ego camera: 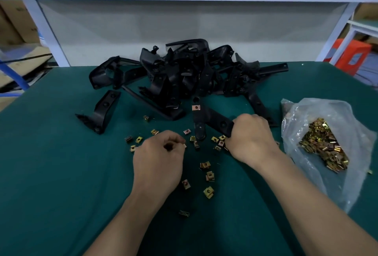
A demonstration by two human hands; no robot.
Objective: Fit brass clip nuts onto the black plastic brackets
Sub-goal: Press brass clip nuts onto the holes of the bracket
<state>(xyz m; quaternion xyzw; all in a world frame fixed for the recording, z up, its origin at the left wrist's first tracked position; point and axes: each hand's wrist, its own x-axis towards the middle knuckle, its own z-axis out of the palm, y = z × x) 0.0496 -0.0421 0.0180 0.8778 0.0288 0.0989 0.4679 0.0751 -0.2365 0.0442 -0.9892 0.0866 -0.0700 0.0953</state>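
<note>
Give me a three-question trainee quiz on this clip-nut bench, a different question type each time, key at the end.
1. True or false: the right hand grips a black bracket by one end.
2. The bulk clip nuts lie in: A) a clear plastic bag; B) a metal tray; C) a cardboard box.
3. Fill in: the held bracket already carries one fitted clip nut at its ___ end (near or far from the person).
Key: 1 true; 2 A; 3 far.
</note>
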